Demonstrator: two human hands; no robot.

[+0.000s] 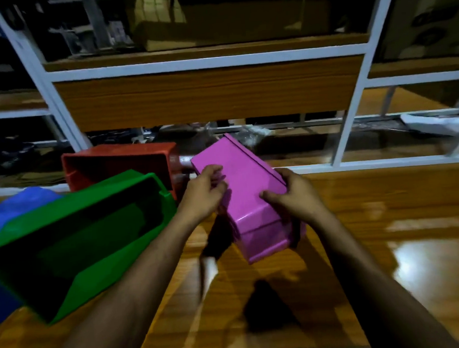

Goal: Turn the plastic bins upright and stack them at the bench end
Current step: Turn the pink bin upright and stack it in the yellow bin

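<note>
A pink plastic bin (pixel 244 189) is held above the wooden bench (pixel 373 218), bottom side facing up and tilted. My left hand (pixel 204 194) grips its left edge and my right hand (pixel 294 196) grips its right edge, fingers curled over the sides. A green bin (pixel 74 245) lies tipped with its opening facing me at the left. A red bin (pixel 120 164) sits behind it, its opening also visible. A blue bin (pixel 18 208) shows partly at the far left, mostly hidden by the green one.
A white metal shelf frame (pixel 205 61) with wooden boards rises behind the bench, holding cardboard boxes and clutter. Plastic wrap and small items lie on the low shelf behind the pink bin. A glossy stretch of bench lies to the right.
</note>
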